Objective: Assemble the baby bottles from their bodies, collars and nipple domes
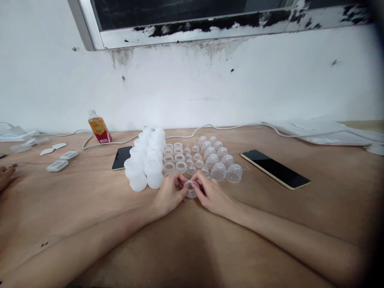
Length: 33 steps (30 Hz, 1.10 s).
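Observation:
At the middle of the table, my left hand (174, 189) and my right hand (210, 192) both pinch a translucent bottle collar ring (191, 194) from its two sides. My fingertips cover part of it, and whether a teat sits inside it I cannot make out. Just beyond my hands stand rows of similar collar rings (180, 167). Clear teats (199, 164) lie to their right, partly hidden by my fingers. Further right are rows of clear dome caps (218, 172). Left of the rings, white baby bottles (153, 172) stand packed in two columns.
A phone (274, 169) lies on the right; another phone (121, 158) is partly behind the bottles. A drink bottle (99, 127), a white cable (210, 126), white flat pieces (57, 165) and a plastic bag (312, 134) lie further back. Another person's hand (5, 176) shows at the left edge.

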{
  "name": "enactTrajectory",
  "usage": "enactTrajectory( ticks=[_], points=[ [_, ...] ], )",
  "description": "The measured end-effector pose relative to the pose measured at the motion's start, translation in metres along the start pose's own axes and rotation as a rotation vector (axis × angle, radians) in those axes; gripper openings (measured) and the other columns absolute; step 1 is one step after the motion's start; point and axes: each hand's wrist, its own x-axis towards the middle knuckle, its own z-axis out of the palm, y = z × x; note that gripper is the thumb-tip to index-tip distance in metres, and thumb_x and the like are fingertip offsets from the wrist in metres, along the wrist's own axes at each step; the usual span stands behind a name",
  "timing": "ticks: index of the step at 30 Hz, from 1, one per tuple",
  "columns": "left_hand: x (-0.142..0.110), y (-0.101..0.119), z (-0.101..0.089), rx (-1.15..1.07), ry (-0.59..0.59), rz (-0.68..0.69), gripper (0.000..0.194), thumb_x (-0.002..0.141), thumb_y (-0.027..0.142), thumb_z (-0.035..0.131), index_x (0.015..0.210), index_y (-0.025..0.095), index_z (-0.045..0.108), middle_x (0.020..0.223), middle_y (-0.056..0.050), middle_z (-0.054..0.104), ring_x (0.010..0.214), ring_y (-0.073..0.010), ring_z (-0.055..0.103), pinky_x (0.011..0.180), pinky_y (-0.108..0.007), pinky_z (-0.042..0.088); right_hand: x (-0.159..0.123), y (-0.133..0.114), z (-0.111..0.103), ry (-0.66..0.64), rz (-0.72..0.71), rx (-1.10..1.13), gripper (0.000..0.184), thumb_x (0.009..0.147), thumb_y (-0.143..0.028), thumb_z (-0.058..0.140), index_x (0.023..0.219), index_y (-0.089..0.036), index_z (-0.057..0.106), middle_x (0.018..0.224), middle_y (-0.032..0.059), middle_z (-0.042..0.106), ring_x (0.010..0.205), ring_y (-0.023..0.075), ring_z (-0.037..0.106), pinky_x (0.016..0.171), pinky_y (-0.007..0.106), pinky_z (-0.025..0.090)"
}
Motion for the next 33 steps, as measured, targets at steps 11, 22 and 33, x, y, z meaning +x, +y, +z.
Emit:
enactTrajectory(
  ticks=[11,22,33],
  points=[
    [-0.004,0.006,-0.003,0.096,0.032,0.073,0.012,0.074,0.024,0.051,0.081,0.016,0.044,0.081,-0.003,0.054,0.074,-0.0135,0.056,0.05,-0.019,0.047,-0.002,-0.002,-0.004,0.008,0.002,0.039,0.013,0.081,-0.018,0.038,0.093,-0.02,0.04,0.067,-0.0015,0.05,0.055,0.0106,0.046,0.053,0.022,0.036],
    [-0.004,0.008,-0.004,0.283,0.015,0.087,0.009,0.074,0.021,0.048,0.079,0.018,0.041,0.071,0.002,0.053,0.048,-0.0072,0.048,0.042,-0.019,0.041,-0.001,-0.005,-0.005,0.016,0.001,0.018,0.019,0.078,-0.017,0.039,0.097,-0.02,0.045,0.069,-0.0009,0.053,0.057,0.0107,0.049,0.056,0.023,0.038],
    [-0.017,0.088,-0.04,1.576,0.188,0.35,0.04,0.074,0.038,0.052,0.104,0.012,0.046,0.109,-0.015,0.049,0.099,-0.0305,0.045,0.08,-0.044,0.037,0.002,0.003,-0.006,0.061,0.212,0.364,0.031,0.082,-0.03,0.041,0.109,-0.019,0.049,0.057,-0.0027,0.053,0.036,0.007,0.042,0.039,0.021,0.038]
  ],
)
